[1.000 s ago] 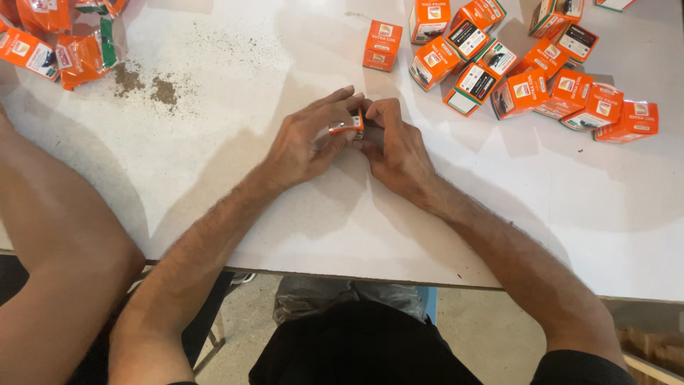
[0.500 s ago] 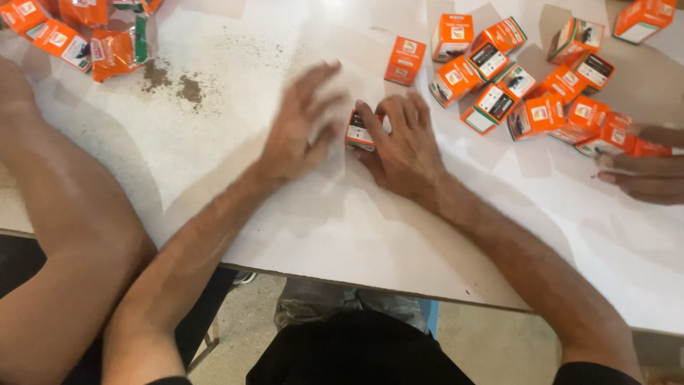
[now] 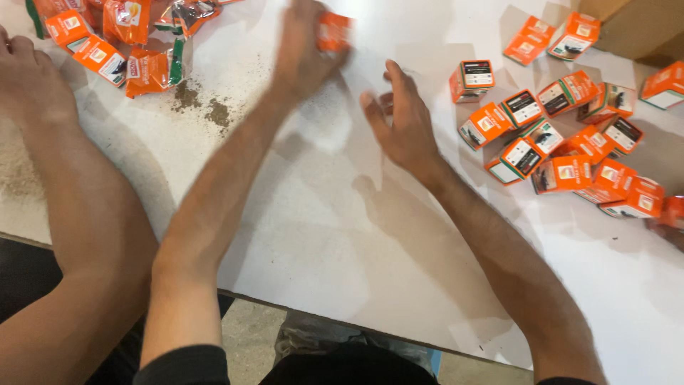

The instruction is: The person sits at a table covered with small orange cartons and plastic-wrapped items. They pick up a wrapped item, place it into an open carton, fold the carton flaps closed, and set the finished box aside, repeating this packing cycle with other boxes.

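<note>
My left hand is closed around a small orange box, raised and blurred over the far side of the white table. My right hand hangs empty with fingers spread, nearer the heap of orange cartons lying to its right. Torn orange packets and spilled brown powder sit far left, beside a co-worker's arm.

Bare white table lies open between the orange boxes and, seemingly, torn packets.
</note>
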A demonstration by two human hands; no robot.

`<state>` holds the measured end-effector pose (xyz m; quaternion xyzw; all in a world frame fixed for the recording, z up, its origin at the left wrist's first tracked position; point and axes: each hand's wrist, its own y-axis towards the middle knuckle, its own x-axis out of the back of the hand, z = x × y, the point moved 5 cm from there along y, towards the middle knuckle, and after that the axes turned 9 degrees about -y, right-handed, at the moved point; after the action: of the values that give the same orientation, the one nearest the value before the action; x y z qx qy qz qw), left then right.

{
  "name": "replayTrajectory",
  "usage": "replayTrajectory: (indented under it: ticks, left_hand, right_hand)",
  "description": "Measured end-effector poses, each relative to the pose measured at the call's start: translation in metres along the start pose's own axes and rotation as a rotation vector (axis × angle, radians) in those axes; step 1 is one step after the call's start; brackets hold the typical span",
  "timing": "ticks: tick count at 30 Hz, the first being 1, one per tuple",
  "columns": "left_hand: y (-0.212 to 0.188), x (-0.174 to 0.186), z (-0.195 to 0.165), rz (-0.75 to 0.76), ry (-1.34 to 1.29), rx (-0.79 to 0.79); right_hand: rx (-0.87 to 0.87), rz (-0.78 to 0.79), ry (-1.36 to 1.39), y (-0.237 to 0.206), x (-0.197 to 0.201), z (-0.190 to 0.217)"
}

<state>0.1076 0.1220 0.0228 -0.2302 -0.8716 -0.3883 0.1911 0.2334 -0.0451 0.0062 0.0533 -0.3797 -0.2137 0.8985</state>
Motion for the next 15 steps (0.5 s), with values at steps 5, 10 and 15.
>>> replayTrajectory:
  ticks: [5,10,15]
  left_hand:
    - [-0.038,0.006,-0.087,0.182,-0.337,-0.422]
    - [-0.036,0.007,-0.08,0.361,-0.291,-0.381]
    - [-0.026,-0.008,-0.032,0.075,-0.143,-0.445]
  right_hand:
    - [-0.482,0.306,1.322,0.011,-0.018,-0.003]
    - [-0.085,0.273,1.133,0.013,0.012,0.002]
    - [0.092,0.269,0.194,-0.018,0.013,-0.005]
